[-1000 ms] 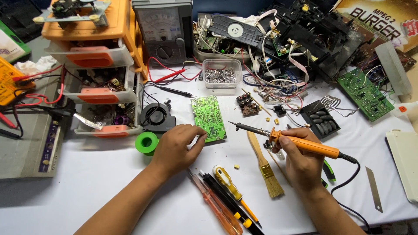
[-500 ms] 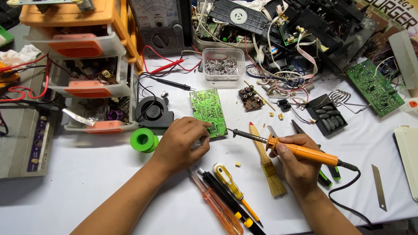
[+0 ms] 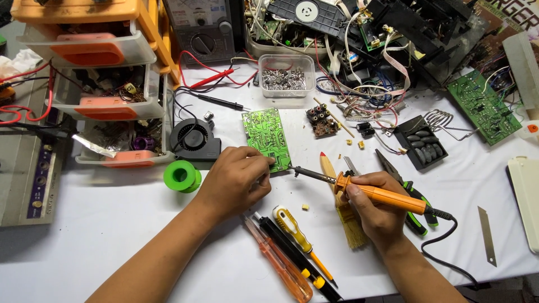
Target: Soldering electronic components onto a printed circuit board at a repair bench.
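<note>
A green circuit board lies on the white table, copper side up. My left hand rests at its near right corner, fingers pinched together as if on thin solder wire, though no wire shows. My right hand grips an orange-handled soldering iron; its dark tip points left and sits right at the board's near corner, beside my left fingertips. A green solder spool stands just left of my left hand.
Screwdrivers lie between my forearms, a small brush under my right hand, pliers to its right. A black fan, orange drawer unit, multimeter, screw tub, second green board and wire clutter fill the back.
The view has dropped slightly. My left hand shifted right to the board's near corner, and the iron's tip came in to meet it there.
</note>
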